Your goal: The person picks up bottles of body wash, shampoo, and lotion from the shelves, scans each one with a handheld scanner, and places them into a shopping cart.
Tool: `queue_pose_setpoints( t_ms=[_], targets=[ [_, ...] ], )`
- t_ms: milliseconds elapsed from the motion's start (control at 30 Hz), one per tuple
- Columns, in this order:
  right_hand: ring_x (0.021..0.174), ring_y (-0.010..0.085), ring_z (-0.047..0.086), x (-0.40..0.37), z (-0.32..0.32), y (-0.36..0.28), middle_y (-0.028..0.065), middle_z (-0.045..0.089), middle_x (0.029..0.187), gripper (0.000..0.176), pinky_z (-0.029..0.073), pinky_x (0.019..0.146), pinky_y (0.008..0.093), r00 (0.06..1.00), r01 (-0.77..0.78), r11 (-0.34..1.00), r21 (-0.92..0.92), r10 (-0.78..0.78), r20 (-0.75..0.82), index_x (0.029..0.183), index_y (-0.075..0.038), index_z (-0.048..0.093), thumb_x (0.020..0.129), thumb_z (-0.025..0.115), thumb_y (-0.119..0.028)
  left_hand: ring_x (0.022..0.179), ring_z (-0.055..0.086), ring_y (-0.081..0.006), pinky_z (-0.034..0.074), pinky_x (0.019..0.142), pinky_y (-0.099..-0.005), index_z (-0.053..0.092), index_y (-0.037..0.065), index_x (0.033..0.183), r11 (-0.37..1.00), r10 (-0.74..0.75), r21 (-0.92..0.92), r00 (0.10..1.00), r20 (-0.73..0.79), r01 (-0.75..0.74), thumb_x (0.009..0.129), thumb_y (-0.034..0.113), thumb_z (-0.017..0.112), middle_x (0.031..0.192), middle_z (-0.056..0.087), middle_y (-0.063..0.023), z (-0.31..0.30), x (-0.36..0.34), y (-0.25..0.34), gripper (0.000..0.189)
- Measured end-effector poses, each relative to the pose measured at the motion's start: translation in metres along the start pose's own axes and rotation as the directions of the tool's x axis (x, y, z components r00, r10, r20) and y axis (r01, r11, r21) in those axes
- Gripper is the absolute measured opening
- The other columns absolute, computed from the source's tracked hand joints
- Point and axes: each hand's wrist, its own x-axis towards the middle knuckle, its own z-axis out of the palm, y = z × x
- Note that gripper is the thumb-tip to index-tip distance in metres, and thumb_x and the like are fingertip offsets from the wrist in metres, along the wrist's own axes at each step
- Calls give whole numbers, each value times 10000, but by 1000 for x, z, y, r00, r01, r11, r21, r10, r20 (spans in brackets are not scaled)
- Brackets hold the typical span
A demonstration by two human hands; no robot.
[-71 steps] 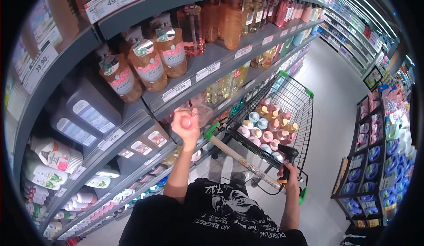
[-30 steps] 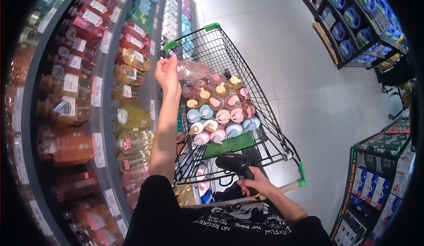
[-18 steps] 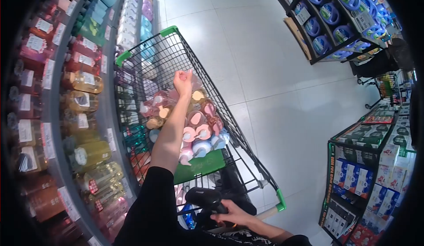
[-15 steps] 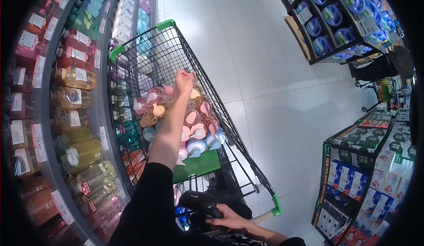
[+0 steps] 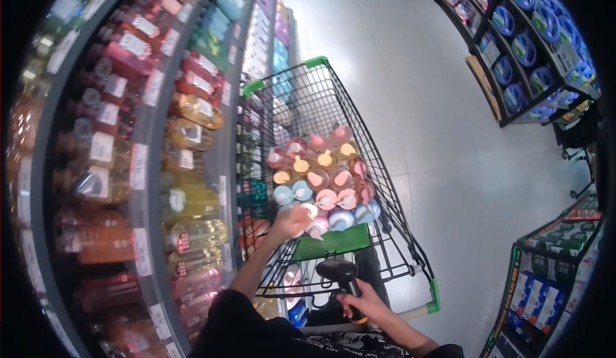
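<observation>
We see a shop aisle with a pale tiled floor (image 5: 423, 133). On the left runs a long grey shelf (image 5: 142, 165) full of shampoo bottles (image 5: 196, 111) in pink, yellow and orange, with white price tags along its edges. On the far right stands another shelf (image 5: 494, 107) with blue jugs (image 5: 542, 78) on it, and lower down there are blue and white boxes (image 5: 539, 294).

Between the shelves, just beside the long one, stands a black wire shopping cart (image 5: 301, 98) with green corners. Inside it, many pump bottles (image 5: 327, 178) stand upright and packed close together in rows. Their tops are pink, blue and yellow. A green flap (image 5: 333, 242) lies across the cart on our side of the bottles.

The left hand (image 5: 292, 220) reaches over the cart's near left side and sits right at the closest row of pump bottles. It is blurry, so we cannot tell if its fingers are wide, narrow or holding a bottle.

The right hand (image 5: 367, 303) is low down by the cart handle (image 5: 420, 310). Its fingers are wrapped tight around the grip of a black scanner (image 5: 338, 271), whose head pokes up toward the green flap.
</observation>
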Motion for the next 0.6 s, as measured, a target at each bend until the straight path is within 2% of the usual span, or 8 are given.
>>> queue_pose_setpoints(
  t_ms=[67, 133, 200, 233, 267, 300, 400, 600],
  targets=[
    [471, 143, 540, 3, -5, 7, 51, 555, 620, 231, 491, 495, 291, 1000, -8, 1000, 11, 8, -13, 991, -16, 501, 809, 638, -50, 974, 646, -230, 494, 843, -342, 563, 20, 1163, 931, -199, 304, 979, -35, 200, 815, 282, 715, 1029, 663, -151, -12, -91, 50, 461],
    [460, 154, 517, -5, 3, -2, 52, 533, 603, 259, 501, 523, 316, 998, -24, 996, 81, 28, -48, 1065, 6, 517, 831, 591, -79, 893, 663, -295, 514, 786, -387, 606, 56, 1096, 934, -82, 332, 985, -152, 129, 834, 262, 679, 968, 671, -176, -12, -155, 53, 341],
    [464, 150, 508, 4, -7, 11, 48, 525, 597, 249, 499, 532, 325, 998, 22, 997, 74, -18, -56, 1054, 0, 525, 837, 582, -107, 826, 650, -365, 516, 725, -452, 646, 86, 973, 709, -244, 613, 937, -251, 349, 875, 274, 601, 912, 669, -186, -5, -208, 60, 216],
    [470, 147, 507, -1, -1, 10, 45, 521, 594, 247, 494, 531, 323, 998, 46, 997, 69, -43, -43, 1052, -13, 529, 839, 585, -124, 748, 629, -407, 502, 680, -509, 662, 93, 879, 806, 89, 583, 950, -300, 108, 913, 323, 506, 824, 668, -171, 2, -222, 59, 279],
    [475, 144, 506, -5, 6, 6, 41, 517, 592, 245, 490, 529, 321, 997, 73, 995, 62, -71, -35, 1050, -26, 534, 840, 588, -141, 701, 635, -405, 502, 675, -514, 680, 78, 840, 652, -82, 704, 949, -304, 282, 922, 339, 446, 752, 661, -176, 8, -227, 59, 360],
    [478, 139, 497, -10, 11, 4, 33, 513, 595, 253, 481, 539, 315, 999, -5, 1000, 23, 7, -54, 1059, -60, 540, 843, 592, -180, 681, 635, -407, 504, 673, -514, 681, 65, 793, 668, -39, 689, 938, -345, 281, 922, 338, 425, 724, 656, -184, 12, -231, 46, 396],
    [481, 147, 493, -3, 6, 23, 38, 521, 621, 244, 468, 547, 311, 991, 91, 984, -152, -105, -86, 1017, -64, 522, 829, 609, -191, 666, 647, -392, 504, 665, -516, 675, 31, 680, 695, 3, 648, 900, -435, 311, 924, 332, 398, 699, 654, -204, 22, -232, 48, 476],
    [485, 133, 482, -5, 11, 41, 42, 527, 622, 242, 446, 529, 291, 985, 115, 967, -228, -140, -97, 1025, -55, 520, 854, 585, -213, 676, 663, -354, 493, 657, -487, 685, 52, 670, 693, 100, 671, 886, -453, 265, 932, 355, 406, 712, 677, -168, 30, -250, 33, 488]
  ],
)
